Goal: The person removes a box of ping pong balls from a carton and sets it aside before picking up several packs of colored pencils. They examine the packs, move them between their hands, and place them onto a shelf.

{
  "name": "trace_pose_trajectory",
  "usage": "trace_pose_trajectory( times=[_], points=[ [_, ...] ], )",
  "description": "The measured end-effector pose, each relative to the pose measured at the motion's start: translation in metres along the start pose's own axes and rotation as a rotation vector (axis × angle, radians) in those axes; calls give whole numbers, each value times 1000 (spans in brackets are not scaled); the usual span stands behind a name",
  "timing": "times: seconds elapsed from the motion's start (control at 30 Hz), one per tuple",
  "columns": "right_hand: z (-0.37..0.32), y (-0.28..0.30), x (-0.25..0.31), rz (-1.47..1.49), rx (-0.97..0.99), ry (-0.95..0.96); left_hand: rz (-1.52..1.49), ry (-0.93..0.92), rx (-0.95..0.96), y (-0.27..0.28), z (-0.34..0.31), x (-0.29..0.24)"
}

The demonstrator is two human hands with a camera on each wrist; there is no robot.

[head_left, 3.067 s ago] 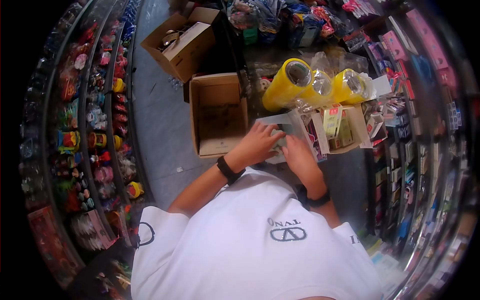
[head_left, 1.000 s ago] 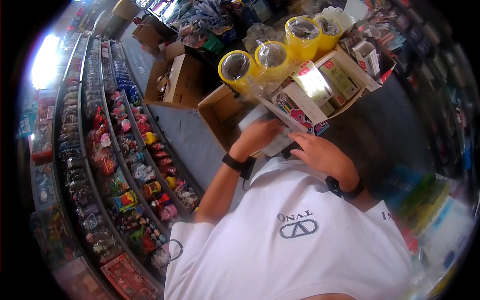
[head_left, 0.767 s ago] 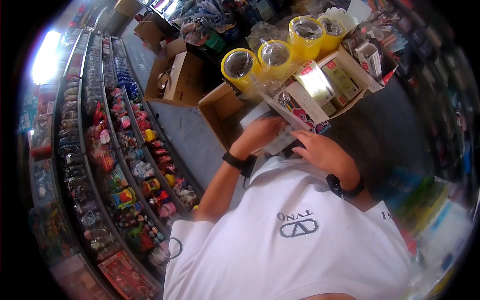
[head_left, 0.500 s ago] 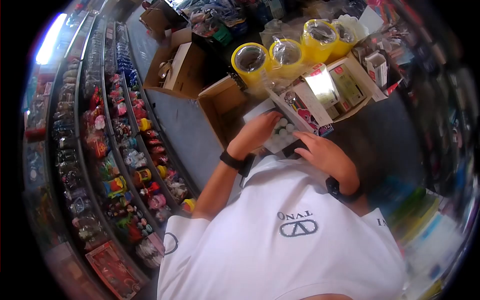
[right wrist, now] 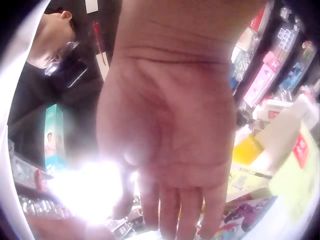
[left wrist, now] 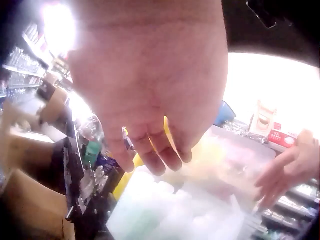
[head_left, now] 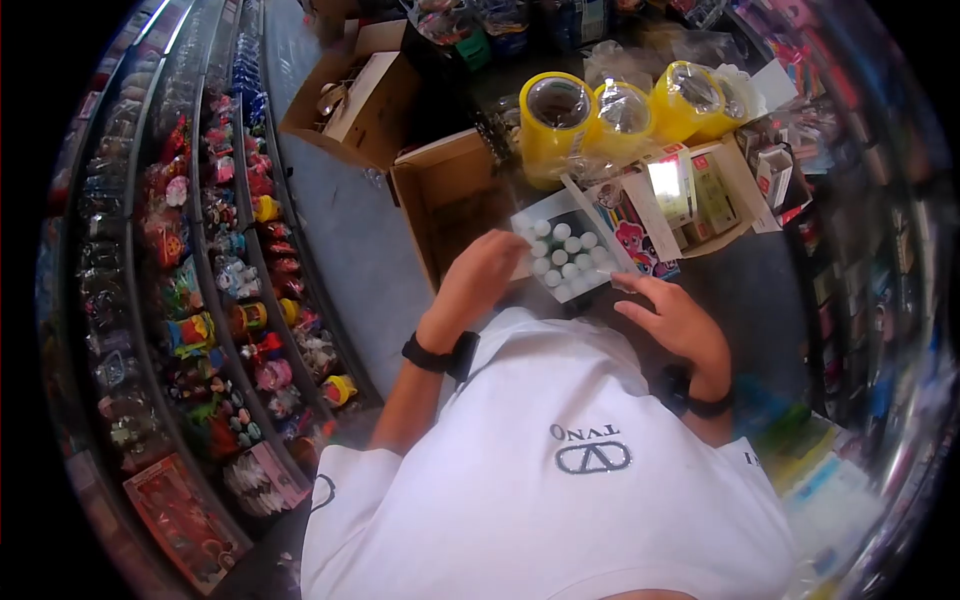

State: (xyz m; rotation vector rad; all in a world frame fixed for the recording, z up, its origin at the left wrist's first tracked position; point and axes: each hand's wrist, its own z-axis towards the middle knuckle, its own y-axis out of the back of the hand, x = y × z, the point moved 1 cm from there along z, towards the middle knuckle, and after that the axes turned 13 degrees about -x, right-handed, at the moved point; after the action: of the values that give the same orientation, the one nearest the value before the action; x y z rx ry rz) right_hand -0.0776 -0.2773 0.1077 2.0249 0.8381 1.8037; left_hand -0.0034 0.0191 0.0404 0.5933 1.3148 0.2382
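Observation:
A pale open box (head_left: 583, 294) holds several white round-topped items (head_left: 561, 231) packed close together, likely small capped bottles or balls. My left hand (head_left: 478, 275) hovers at the box's left side, its fingers loosely extended and overlapping the edge. In the left wrist view the left hand (left wrist: 155, 95) is over the glaring white box (left wrist: 125, 215) with nothing in its fingers. The right hand (head_left: 682, 325) has its fingers stretched to the box's right edge, fingertips right at it. In the right wrist view the right hand (right wrist: 170, 135) shows a bare palm and straight fingers.
Yellow rolls of tape (head_left: 557, 105) stand behind the box. To the right is a carton (head_left: 745, 190) of small boxes, beside a colourful cartoon-printed box (head_left: 635, 235). A brown carton (head_left: 405, 215) lies left, another (head_left: 375, 115) beyond. Stocked shelves (head_left: 220, 300) line both sides.
Both hands were together over the box; they have since parted. The left hand has drawn leftward, uncovering the white round tops. The head view has also turned.

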Motion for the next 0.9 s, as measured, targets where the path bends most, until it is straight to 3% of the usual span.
trace_pose_trajectory(
  times=[0.17,0.37,0.5,0.57,0.67,0.77,0.9],
  points=[
    [1,-1,12,-31,-10,-39,-99,23,-106,9,-10,11],
    [-3,-8,45,-147,16,-285,-135,54,-127,13,-8,38],
    [-1,-26,69,-28,-113,-305,-226,129,-79,11,-1,49],
    [3,-42,65,69,-280,-309,-311,129,-41,5,3,56],
    [20,-70,69,-159,-526,-163,-366,-12,14,1,11,60],
    [25,-87,63,-48,-501,-234,-314,-133,34,-3,15,65],
    [30,-111,53,-333,-425,-59,-275,-87,3,-13,20,71]
  ],
)
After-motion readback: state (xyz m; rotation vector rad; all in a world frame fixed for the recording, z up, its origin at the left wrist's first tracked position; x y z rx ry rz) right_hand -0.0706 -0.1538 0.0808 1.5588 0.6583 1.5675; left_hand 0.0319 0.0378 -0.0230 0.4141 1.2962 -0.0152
